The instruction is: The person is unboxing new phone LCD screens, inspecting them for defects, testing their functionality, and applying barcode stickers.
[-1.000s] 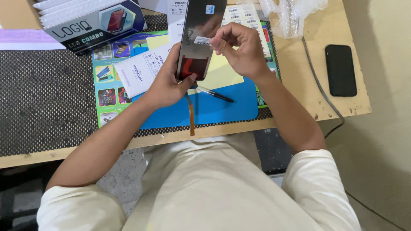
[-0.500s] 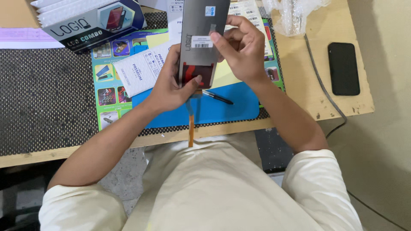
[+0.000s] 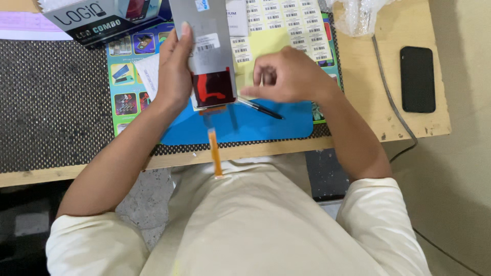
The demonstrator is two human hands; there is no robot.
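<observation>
**Free room and obstructions on the bench**

Open blue mat surface is seen below the right hand, interrupted only by a thin black pen lying aslant. The left hand and the held grey rectangular display panel block the mat's middle, with an orange flex ribbon hanging over the table edge. Bare wooden tabletop is crossed by a grey cable; a black phone occupies the right edge. The dark perforated mat at left is unoccupied.
</observation>
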